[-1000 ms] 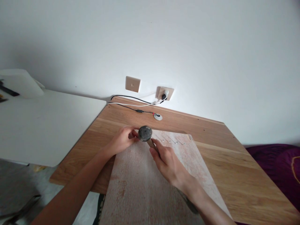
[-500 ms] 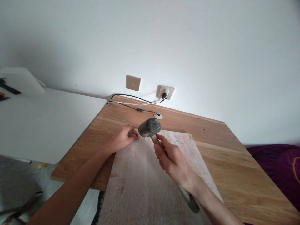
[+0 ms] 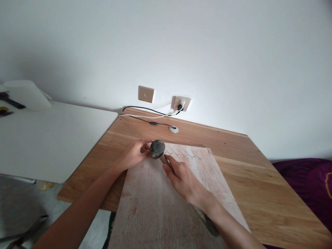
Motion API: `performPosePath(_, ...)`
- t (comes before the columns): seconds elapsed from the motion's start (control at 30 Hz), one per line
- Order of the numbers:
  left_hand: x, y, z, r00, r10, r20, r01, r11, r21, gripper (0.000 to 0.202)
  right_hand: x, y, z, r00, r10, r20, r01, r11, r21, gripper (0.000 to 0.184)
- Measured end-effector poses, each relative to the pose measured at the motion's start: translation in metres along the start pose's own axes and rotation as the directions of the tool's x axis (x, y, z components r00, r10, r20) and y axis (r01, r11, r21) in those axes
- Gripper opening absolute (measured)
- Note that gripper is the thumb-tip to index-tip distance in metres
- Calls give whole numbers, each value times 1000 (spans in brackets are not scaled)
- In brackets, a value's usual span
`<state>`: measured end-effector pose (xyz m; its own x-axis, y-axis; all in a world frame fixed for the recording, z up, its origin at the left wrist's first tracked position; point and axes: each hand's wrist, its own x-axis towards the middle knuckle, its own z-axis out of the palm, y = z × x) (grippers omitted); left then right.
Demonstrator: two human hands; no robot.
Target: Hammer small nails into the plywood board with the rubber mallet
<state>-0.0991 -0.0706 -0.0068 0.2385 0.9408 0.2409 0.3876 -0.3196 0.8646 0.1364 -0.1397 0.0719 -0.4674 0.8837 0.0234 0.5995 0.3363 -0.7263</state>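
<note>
Right hand (image 3: 181, 176) grips the hammer (image 3: 157, 149) — its head just beside the left hand (image 3: 133, 154), fingers pinched at the board (image 3: 160, 200).

No writing, label, brand, number or sign can be read anywhere in the view. The pale board (image 3: 166, 200) at six o'clock shows only bare grain and worn whitish stain. The hammer (image 3: 157, 149) at the centre has a dark, unmarked head. The wall plates (image 3: 146, 93) at twelve o'clock are plain beige, with no lettering that can be made out. The wooden table (image 3: 259, 180) at three o'clock and the white table (image 3: 52, 135) at nine o'clock carry no marks. The dark items at the far nine o'clock edge are too small and cut off to show any print.
</note>
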Motion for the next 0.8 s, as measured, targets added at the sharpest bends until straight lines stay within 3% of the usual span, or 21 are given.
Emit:
performPosePath(0.23, 1, -2, 0, 1000, -12, 13, 12, 999, 30, 23, -2, -10, -8, 1000, 21, -11, -20, 996, 86, 26)
performPosePath(0.37, 0, 0, 0, 1000, 7, 15, -8, 1000, 23, 31, 6, -4, -4, 1000, 0, 29, 0, 1000, -8, 18)
performPosePath(0.57, 1, 1, 0, 1000, -2, 31, 1, 1000, 7, 31, 3, -6, -8, 999, 36, -8, -35, 994, 103, 26)
performPosePath(0.7, 1, 3, -1, 1000, -7, 30, 6, 1000, 23, 35, 6, -1, -2, 1000, 24, 17, -24, 1000, -4, 18)
performPosePath(0.8, 1, 5, -2, 999, -12, 34, 10, 999, 44, 39, 3, -2, -5, 999, 48, -9, -47, 994, 99, 21)
